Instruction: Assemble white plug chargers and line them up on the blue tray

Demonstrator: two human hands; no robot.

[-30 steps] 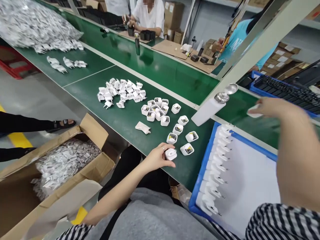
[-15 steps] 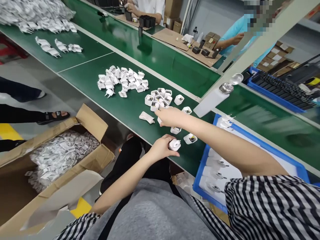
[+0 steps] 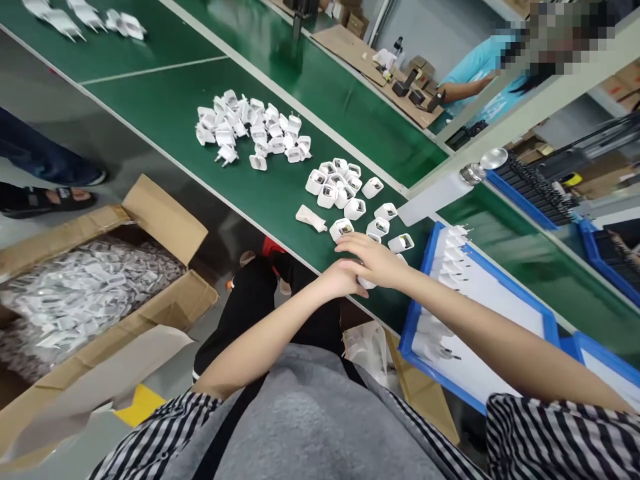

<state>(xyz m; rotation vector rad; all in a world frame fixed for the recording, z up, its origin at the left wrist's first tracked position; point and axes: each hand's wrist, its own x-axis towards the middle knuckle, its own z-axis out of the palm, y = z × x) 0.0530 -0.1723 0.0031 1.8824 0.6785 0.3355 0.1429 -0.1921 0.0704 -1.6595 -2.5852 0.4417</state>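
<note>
Over the near edge of the green bench [image 3: 165,113] my two hands meet around a white plug charger [image 3: 367,283], mostly covered by fingers. My left hand [image 3: 341,279] is closed on it from the left. My right hand [image 3: 375,260] laps over the left fingers and closes on the same charger from above. Just beyond are several white charger casings [image 3: 355,209], open ends up with parts visible inside. A small white crumpled piece [image 3: 311,218] lies left of them. Farther left is a heap of white plug covers [image 3: 260,127].
A blue tray [image 3: 520,300] with upright white plugs stands right. A white post with a glass knob [image 3: 493,159] rises behind the casings. Lower left, a cardboard box [image 3: 170,220] holds bagged white parts. Across the bench a person in blue [image 3: 480,67] works.
My right hand has drawn back from the casings to my left hand and now covers the charger there. My left hand has shifted slightly right. The view has swung downward.
</note>
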